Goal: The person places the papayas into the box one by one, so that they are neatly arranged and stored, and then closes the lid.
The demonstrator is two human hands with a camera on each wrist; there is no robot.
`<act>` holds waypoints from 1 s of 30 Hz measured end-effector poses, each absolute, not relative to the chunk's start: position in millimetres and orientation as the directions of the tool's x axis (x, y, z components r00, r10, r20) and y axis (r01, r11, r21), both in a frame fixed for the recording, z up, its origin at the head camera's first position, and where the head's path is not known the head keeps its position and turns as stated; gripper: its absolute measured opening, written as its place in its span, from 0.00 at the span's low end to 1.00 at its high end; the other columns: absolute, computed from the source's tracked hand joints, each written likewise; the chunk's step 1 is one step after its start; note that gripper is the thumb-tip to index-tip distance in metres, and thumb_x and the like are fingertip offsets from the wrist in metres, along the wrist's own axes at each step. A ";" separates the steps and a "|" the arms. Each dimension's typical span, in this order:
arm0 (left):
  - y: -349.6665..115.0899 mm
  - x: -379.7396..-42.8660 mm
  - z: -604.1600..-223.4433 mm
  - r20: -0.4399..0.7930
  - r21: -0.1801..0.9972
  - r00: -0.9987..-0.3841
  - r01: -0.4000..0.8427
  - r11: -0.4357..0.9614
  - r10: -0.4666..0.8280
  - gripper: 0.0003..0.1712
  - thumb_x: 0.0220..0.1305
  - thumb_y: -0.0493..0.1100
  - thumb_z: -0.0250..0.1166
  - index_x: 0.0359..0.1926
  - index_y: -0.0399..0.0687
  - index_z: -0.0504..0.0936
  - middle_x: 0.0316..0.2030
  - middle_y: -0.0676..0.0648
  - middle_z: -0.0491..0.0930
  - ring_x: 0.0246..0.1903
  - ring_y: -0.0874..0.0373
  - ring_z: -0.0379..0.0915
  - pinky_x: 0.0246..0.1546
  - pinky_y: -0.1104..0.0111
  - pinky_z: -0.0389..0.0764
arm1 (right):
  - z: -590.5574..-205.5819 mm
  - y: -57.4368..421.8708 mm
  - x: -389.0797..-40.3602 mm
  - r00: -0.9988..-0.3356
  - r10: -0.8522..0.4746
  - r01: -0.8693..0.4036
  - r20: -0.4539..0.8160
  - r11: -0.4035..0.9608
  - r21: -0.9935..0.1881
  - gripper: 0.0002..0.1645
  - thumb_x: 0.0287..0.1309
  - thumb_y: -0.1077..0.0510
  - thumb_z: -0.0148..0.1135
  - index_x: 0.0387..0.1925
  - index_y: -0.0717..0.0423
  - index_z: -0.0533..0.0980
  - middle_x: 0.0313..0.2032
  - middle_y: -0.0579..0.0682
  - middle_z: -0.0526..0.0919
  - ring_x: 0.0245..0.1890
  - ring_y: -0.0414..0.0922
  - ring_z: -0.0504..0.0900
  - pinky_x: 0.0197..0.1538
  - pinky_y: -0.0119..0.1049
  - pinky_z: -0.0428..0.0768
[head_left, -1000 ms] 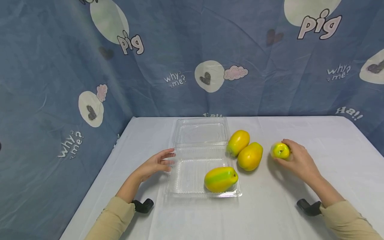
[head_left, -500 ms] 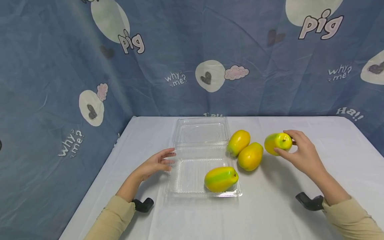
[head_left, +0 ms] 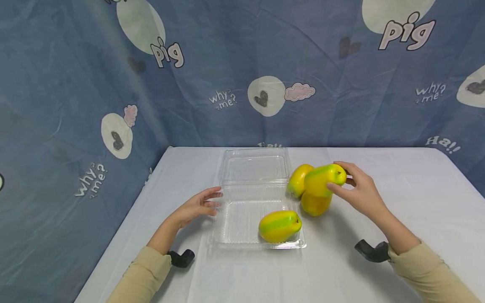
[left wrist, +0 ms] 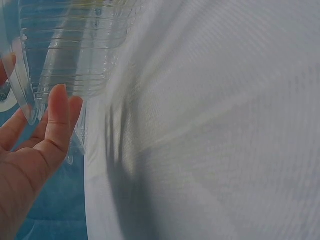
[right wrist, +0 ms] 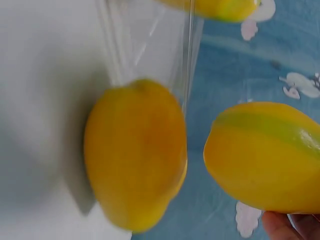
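My right hand grips a yellow-green papaya by its stem end and holds it raised. The papaya partly covers another papaya lying on the table, also seen large as the lower papaya in the right wrist view. Beside it lies a further papaya, against the right side of the clear plastic box. Inside the box's right half rests one papaya. My left hand is at the box's left edge, its fingers loosely spread around the rim; firm contact is hard to tell.
The box's clear lid lies folded back behind the tray. A white cloth covers the table. A blue printed curtain hangs behind and at the left. Black wrist mounts sit on both wrists.
The right hand has lifted the papaya from the right side of the table, tilted it and carried it left above the other two. The left hand and box have stayed put.
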State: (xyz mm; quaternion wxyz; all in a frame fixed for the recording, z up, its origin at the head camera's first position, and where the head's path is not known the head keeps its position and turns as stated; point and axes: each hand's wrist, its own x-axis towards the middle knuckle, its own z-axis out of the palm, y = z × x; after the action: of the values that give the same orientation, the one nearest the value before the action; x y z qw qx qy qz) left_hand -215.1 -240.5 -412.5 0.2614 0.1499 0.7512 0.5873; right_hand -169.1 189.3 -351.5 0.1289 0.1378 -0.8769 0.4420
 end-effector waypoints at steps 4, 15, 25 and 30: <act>-240.5 -215.4 -412.4 -0.218 0.959 -0.820 -0.079 0.272 0.529 0.44 0.56 0.30 0.58 0.70 0.38 0.46 0.67 0.33 0.49 0.63 0.35 0.53 0.50 0.61 0.72 | -351.9 175.8 -171.7 -0.935 -0.159 -0.351 0.316 0.528 -0.773 0.32 0.55 0.57 0.62 0.59 0.64 0.65 0.54 0.60 0.71 0.50 0.45 0.71 0.46 0.12 0.66; -240.1 -217.3 -414.5 -0.211 0.961 -0.816 -0.071 0.269 0.538 0.44 0.56 0.30 0.58 0.70 0.38 0.45 0.68 0.34 0.49 0.63 0.36 0.53 0.48 0.64 0.73 | -361.8 149.1 -183.8 -0.954 -0.202 -0.289 0.220 0.441 -0.850 0.33 0.56 0.57 0.61 0.61 0.62 0.64 0.55 0.59 0.71 0.50 0.50 0.73 0.53 0.37 0.73; -240.6 -216.7 -414.5 -0.213 0.963 -0.820 -0.083 0.258 0.531 0.44 0.56 0.30 0.58 0.70 0.38 0.46 0.67 0.33 0.49 0.63 0.35 0.53 0.48 0.65 0.73 | -372.5 135.6 -189.1 -0.962 -0.227 -0.229 0.149 0.382 -0.895 0.32 0.55 0.58 0.61 0.60 0.62 0.64 0.53 0.61 0.72 0.49 0.52 0.74 0.51 0.34 0.75; -240.7 -215.8 -414.7 -0.215 0.963 -0.820 -0.085 0.257 0.531 0.44 0.56 0.30 0.58 0.70 0.38 0.46 0.68 0.33 0.49 0.63 0.35 0.52 0.48 0.63 0.73 | -383.3 130.2 -192.0 -0.966 -0.246 -0.169 0.080 0.363 -0.917 0.34 0.57 0.56 0.60 0.62 0.63 0.61 0.55 0.62 0.71 0.52 0.54 0.73 0.55 0.44 0.73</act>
State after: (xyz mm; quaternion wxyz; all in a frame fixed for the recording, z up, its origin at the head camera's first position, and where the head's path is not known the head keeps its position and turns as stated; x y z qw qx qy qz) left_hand -215.8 -240.7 -414.7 0.2607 0.1488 0.7488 0.5910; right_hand -192.0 130.2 -383.3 -0.0350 0.1255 -0.8247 0.5503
